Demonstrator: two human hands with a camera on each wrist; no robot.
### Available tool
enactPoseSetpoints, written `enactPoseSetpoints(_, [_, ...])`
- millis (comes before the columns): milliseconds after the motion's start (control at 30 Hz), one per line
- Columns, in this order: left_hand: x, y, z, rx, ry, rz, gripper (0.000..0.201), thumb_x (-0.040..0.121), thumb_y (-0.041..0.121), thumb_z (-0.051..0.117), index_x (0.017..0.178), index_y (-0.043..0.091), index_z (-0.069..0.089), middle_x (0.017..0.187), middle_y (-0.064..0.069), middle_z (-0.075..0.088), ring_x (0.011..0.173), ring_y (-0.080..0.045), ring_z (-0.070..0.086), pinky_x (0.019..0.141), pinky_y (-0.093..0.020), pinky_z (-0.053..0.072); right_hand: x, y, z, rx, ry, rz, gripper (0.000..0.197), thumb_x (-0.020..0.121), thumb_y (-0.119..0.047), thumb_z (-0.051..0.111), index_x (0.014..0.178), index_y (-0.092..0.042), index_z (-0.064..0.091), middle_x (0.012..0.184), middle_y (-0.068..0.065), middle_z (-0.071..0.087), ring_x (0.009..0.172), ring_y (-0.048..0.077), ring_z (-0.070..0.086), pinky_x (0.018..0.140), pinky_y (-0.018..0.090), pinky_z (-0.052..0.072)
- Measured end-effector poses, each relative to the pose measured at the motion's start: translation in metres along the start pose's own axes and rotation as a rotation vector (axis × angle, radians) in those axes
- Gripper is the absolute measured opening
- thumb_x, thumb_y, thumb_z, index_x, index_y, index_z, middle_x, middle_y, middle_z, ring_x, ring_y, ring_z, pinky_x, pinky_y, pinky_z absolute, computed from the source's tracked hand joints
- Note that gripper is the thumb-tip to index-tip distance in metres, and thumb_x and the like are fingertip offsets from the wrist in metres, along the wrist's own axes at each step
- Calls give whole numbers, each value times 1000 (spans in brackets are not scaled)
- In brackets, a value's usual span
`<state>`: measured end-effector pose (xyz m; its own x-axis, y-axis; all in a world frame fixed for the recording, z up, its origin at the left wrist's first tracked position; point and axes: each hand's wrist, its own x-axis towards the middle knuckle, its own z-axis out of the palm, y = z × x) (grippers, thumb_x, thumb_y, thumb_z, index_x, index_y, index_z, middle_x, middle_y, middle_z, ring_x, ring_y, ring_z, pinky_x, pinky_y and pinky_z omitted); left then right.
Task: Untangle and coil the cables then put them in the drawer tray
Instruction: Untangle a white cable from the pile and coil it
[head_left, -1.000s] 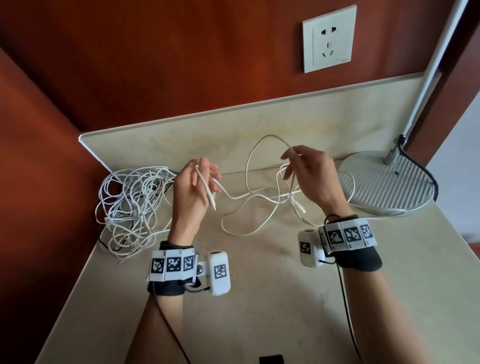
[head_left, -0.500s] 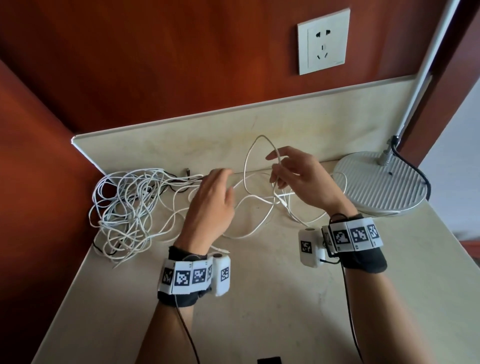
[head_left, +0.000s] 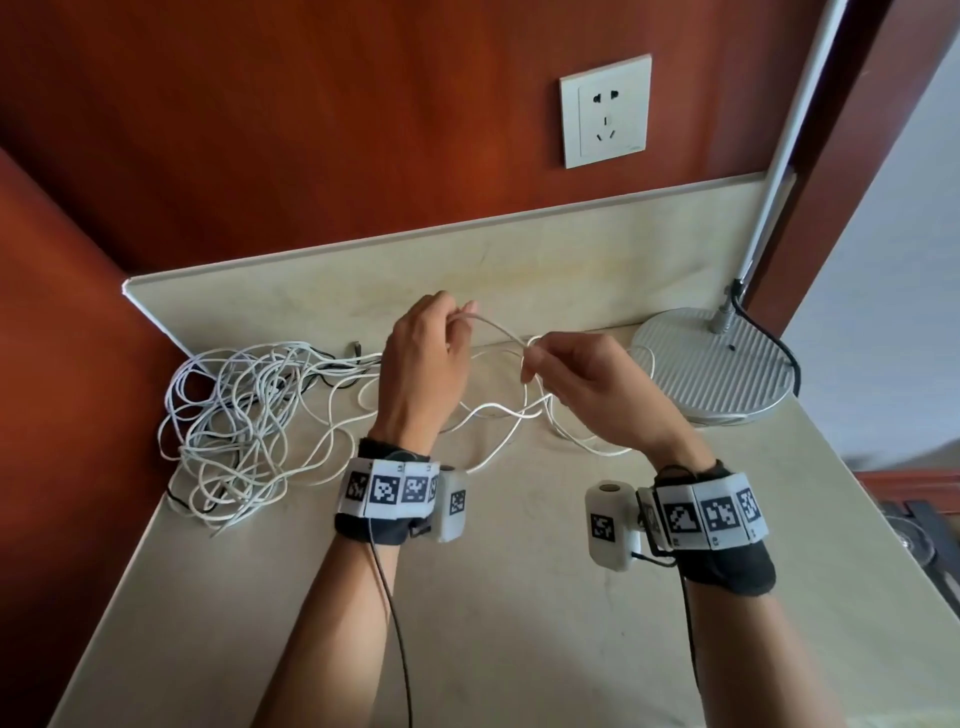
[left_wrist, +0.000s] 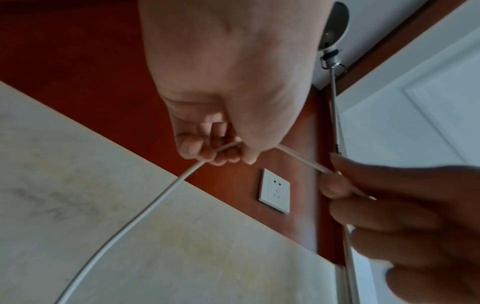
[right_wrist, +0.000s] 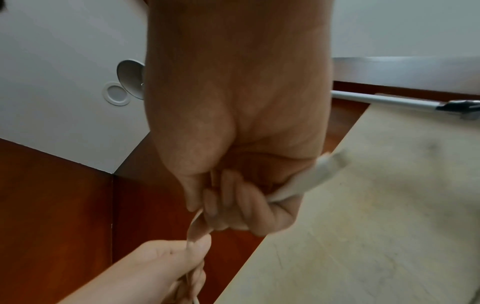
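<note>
A tangled heap of thin white cable (head_left: 234, 415) lies on the beige counter (head_left: 519, 597) at the left, mixed with a black cable (head_left: 332, 371). Loose white strands (head_left: 498, 410) run rightward from it. My left hand (head_left: 423, 358) is raised over the counter and pinches a white cable (left_wrist: 161, 197) between thumb and curled fingers. My right hand (head_left: 576, 379), close beside it, pinches the same strand (head_left: 498, 330) a short way along, with a blurred white end (right_wrist: 311, 176) sticking out past its palm. No drawer tray shows in any view.
A white desk lamp base (head_left: 711, 364) with a slanted pole (head_left: 779, 156) and black cord (head_left: 774, 343) stands at the back right. A wall socket (head_left: 605, 111) sits on the red-brown wall above the low backsplash (head_left: 415, 275). The counter's right edge drops off beside the lamp.
My left hand let go of the cable end it held up, dropped low, then rose and took a strand. The right hand came left, so both now pinch one short stretch.
</note>
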<state>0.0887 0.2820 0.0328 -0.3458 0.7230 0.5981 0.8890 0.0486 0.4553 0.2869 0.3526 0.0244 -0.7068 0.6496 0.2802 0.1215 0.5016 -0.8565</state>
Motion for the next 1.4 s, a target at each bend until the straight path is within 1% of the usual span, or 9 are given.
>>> enactPoseSetpoints(200, [8, -28, -13, -179, 152, -331, 18, 101, 18, 61, 100, 8, 46, 81, -2, 61, 69, -25, 58, 60, -35, 38, -3, -12, 10, 20, 12, -3, 33, 109, -33, 52, 84, -20, 70, 60, -11, 44, 54, 6, 40, 57, 25, 35])
enactPoseSetpoints(367, [-9, -22, -17, -302, 49, -22, 27, 94, 21, 76, 82, 9, 56, 89, -3, 60, 79, -14, 62, 61, -24, 49, 13, -29, 31, 113, 180, 8, 34, 108, -41, 51, 86, -21, 68, 57, -9, 45, 52, 8, 37, 55, 27, 32])
enactPoseSetpoints(467, [-16, -23, -9, -248, -119, 36, 23, 97, 42, 68, 106, 22, 71, 95, 8, 47, 74, -10, 55, 64, -24, 48, 16, -36, 42, 123, 150, 8, 36, 110, -37, 48, 93, -15, 71, 61, -6, 42, 54, 10, 36, 54, 31, 31])
enactPoseSetpoints(567, [-11, -34, -8, -176, -215, -108, 43, 99, 47, 60, 140, 34, 57, 102, 1, 60, 72, -10, 54, 67, -29, 47, 13, -38, 51, 128, 17, 8, 32, 112, -29, 46, 103, -18, 75, 62, -10, 40, 57, 11, 35, 55, 30, 32])
enactPoseSetpoints(733, [1, -33, -18, -579, -146, -383, 53, 96, 53, 64, 145, 31, 57, 102, 11, 71, 54, -22, 62, 51, -33, 50, 9, -32, 63, 128, 10, 112, 34, 107, -31, 56, 83, -12, 72, 56, -11, 43, 52, 7, 36, 53, 22, 33])
enactPoseSetpoints(800, [3, -28, -26, -729, -161, -455, 56, 97, 52, 61, 146, 24, 57, 127, -23, 48, 52, -8, 56, 53, -22, 47, 11, -29, 62, 192, 2, 180, 42, 103, -39, 60, 72, -10, 65, 54, -6, 39, 49, 9, 33, 49, 20, 30])
enactPoseSetpoints(900, [2, -25, -37, -875, -257, -447, 72, 89, 61, 52, 148, 20, 55, 123, -8, 73, 52, -1, 48, 51, -14, 39, 18, -22, 59, 444, -93, 238, 41, 99, -43, 64, 74, -11, 63, 56, 3, 25, 49, 15, 19, 45, 23, 19])
enactPoseSetpoints(1133, [-16, -21, -44, -1241, -416, -354, 42, 66, 72, 81, 85, 34, 82, 103, -8, 56, 73, -21, 35, 65, -31, 28, 43, -11, 54, 949, -26, 390, 13, 89, -15, 66, 93, -4, 62, 52, 3, 40, 42, 7, 27, 39, 17, 25])
enactPoseSetpoints(1400, [-35, -7, -39, -1375, -475, -350, 40, 70, 51, 87, 85, 15, 83, 86, 10, 53, 80, -5, 57, 79, -18, 43, 47, 5, 55, 904, -19, 386, 30, 88, -23, 80, 97, 2, 66, 76, 14, 63, 66, 22, 54, 59, 24, 49])
